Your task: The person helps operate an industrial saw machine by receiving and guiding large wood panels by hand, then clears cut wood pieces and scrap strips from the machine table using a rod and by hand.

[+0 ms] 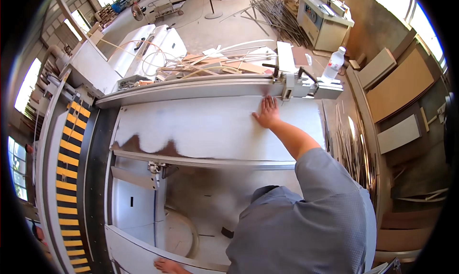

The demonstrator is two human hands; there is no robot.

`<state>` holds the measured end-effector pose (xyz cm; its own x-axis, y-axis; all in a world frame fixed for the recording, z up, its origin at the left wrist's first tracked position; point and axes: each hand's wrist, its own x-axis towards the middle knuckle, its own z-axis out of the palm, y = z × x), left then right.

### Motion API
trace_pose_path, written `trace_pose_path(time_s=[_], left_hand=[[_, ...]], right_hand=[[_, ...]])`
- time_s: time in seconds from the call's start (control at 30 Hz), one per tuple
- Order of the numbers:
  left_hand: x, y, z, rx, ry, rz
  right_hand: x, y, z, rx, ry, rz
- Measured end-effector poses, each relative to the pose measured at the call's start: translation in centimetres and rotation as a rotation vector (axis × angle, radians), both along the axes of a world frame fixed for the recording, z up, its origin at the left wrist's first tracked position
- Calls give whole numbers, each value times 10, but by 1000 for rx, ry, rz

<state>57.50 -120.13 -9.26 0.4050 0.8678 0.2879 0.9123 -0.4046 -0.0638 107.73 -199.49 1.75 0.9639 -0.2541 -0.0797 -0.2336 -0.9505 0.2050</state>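
Observation:
My right hand (267, 112) lies flat with fingers spread on a white surface (210, 123), its fingertips close to the metal fence (191, 93) along the far side. That surface has brown, worn-looking patches near its left front edge. At the lower left, my left hand (168, 265) rests on a pale panel or ledge (138, 252), fingers stretched toward the left; its forearm leaves the picture at the bottom. Neither hand appears to hold anything. A clamp-like stop (288, 86) sits on the fence just right of my right hand.
A yellow-and-black striped strip (68, 169) runs along the machine's left side. Beyond the fence lie wood offcuts (215, 63). A plastic bottle (333, 63) stands at the fence's right end. Boards (401, 85) lean at the right; long thin strips (354, 154) lie beside me.

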Motion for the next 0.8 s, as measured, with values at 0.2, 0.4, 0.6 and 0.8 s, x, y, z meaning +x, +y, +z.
trace_pose_path(time_s=[0.2,0.4,0.6,0.8], left_hand=[[-7,-38,16,-137,-2,14],[-51,-117,21,-126,-55,-114],[-116,-205,14,-67,-89,-225],[-181,-332,19,-100,-139,-294]], right_hand=[[-92,-91,7,153,33,72],[-163,-205,12,183,24,-93],[-261,-374,-78,402,-12,-581],[-365,-543,-142,1639,54,-1154]])
